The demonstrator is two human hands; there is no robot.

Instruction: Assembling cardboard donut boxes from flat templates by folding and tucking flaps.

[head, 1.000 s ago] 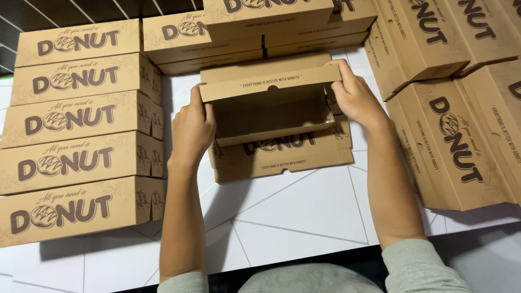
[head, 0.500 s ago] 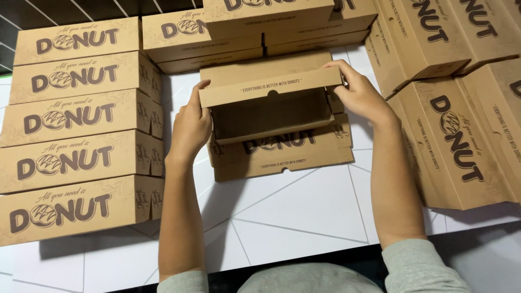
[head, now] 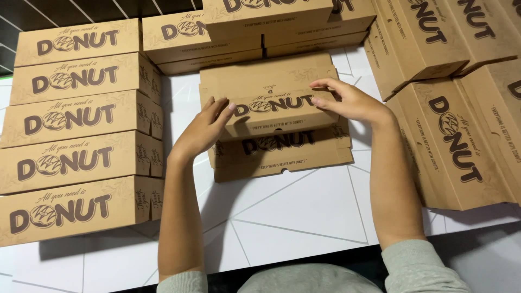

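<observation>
Both hands rest on one long, flat brown cardboard box with dark printed lettering, which sits closed on top of a second box of the same kind in the middle of the white tiled floor. The left hand lies against the box's left end, fingers stretched and pressing on the lid and front edge, not closed around anything. The right hand presses on the right part of the lid with its fingers curved and its thumb at the front edge; it pinches the lid's rim lightly rather than gripping the box whole.

To the left, five matching brown cardboard boxes lie side by side in a stepped row, lettering facing up. Beyond the held box, at the top of the view, a cluster of more boxes is stacked; at least four edges show there, though the exact count cannot be told. To the right, about four more boxes lie turned at an angle, overlapping one another and partly cut off by the frame. Grey sleeves cover the person's upper arms at the bottom edge.
</observation>
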